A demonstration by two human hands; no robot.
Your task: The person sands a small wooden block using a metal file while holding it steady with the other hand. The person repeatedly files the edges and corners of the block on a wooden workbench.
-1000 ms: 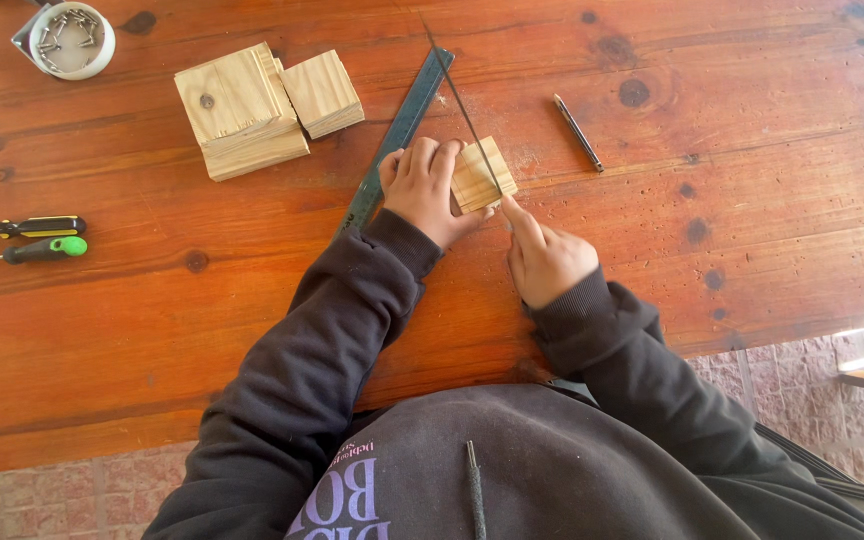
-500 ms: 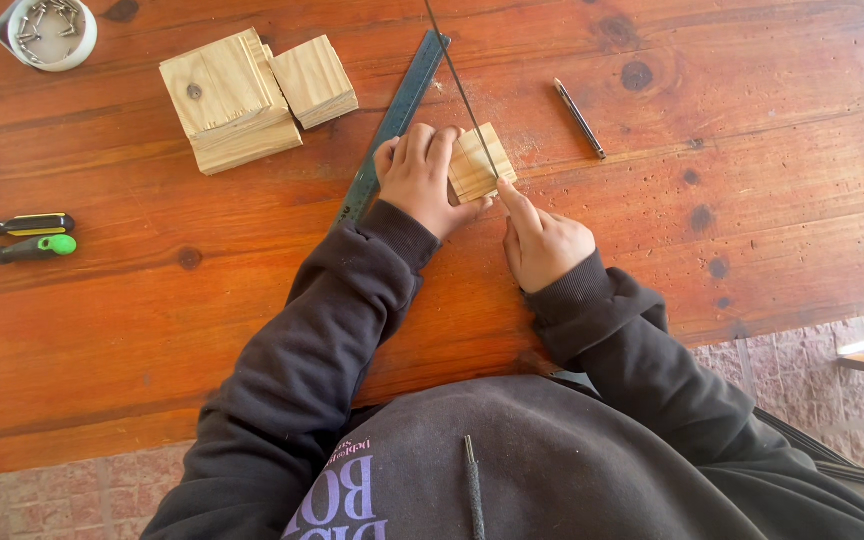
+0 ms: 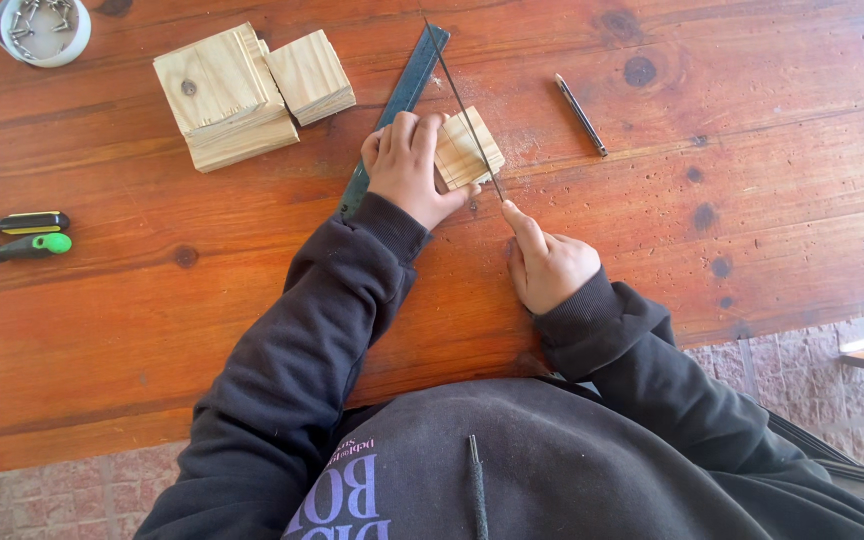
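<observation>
View from above the bench (image 3: 752, 120). My left hand (image 3: 407, 170) presses flat on a small pale wood block (image 3: 470, 148), its fingers together and curled over the block's near-left edge; the block lies on the bench just beside a dark metal ruler (image 3: 402, 100) that runs diagonally under my wrist. My right hand (image 3: 549, 265) pinches the near end of a thin saw blade (image 3: 462, 105), fingers closed on it, the blade crossing the block's right side at a slant.

Risk, as I judge it: the blade is slender and bare, so a sideways push could bend it or make it skip toward my left fingertips, which sit close to the cut; the block is held only by hand pressure and could slide on the smooth varnished boards.

Materials: pale, rough-sawn softwood with visible grain; fine sawdust beside the block; reddish knotted planks. Well apart lie larger wood blocks (image 3: 242, 95), a dark pencil (image 3: 582, 115), two screwdrivers (image 3: 22, 235) and a white tub of screws (image 3: 42, 28).
</observation>
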